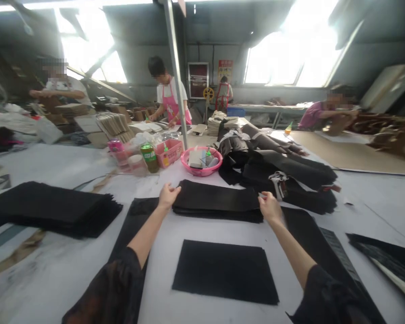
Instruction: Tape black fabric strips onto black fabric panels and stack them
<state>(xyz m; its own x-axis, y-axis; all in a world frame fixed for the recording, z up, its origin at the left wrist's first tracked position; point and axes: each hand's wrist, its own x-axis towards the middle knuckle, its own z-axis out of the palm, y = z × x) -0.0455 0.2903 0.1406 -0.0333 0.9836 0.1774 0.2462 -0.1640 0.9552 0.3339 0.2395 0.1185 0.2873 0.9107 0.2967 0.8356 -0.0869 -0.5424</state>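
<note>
Gripping the black sheet (218,196) atop the stack (219,216) at twelve o'clock, the left hand (169,196) pinches its nine-o'clock end, the right hand (269,207) its three-o'clock end. Even, gentle tension should keep it flat.

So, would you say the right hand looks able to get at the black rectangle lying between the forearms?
Probably yes: nothing covers the black rectangle, and only bare tabletop separates it from the black stack, whose right end the right hand appears to touch.

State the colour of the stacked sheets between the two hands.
Black; the stacked sheets show best in the head view, the only one.
</note>
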